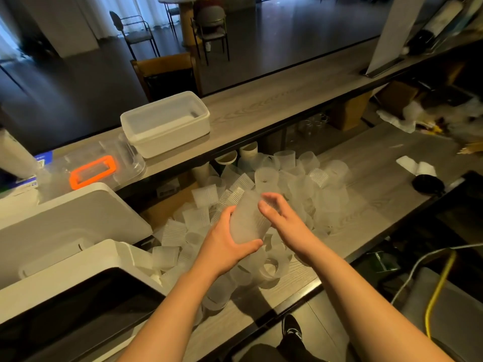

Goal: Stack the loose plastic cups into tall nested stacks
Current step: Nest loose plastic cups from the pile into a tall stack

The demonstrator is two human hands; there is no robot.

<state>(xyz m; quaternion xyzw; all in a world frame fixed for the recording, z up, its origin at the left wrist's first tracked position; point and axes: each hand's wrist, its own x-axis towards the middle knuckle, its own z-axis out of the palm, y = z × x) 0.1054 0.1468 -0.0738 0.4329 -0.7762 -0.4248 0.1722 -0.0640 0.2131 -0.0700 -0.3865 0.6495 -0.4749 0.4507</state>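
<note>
Your left hand (227, 244) grips a short nested stack of cups (247, 220) around its lower part, with the thumb under the closed end and the fingers curled over the far side. You hold it tilted, the open mouth turned up and away from you toward the pile, probably so that a new cup can slide in without resistance.

Your right hand (274, 212) is just beside the mouth of this stack, fingers loosely curved and spread. I cannot tell for sure whether it pinches a thin cup at the rim or only guides it; the plastic is too clear there. So the two hands are close together, meeting at the top of the stack, above the middle of the pile.

The loose cups (287, 178) lie in a big heap across the lower counter (379, 199), from its back edge under the upper shelf (261, 113) to its front edge near you. Many lie on their side, so each probably needs turning before it nests. The task seems at an early point, because the heap is large and the stack is short.

On the upper shelf, toward its left end, stands a white tub (167, 124), and beside it a clear box with orange handle (94, 171). Both are well apart from your hands.
</note>
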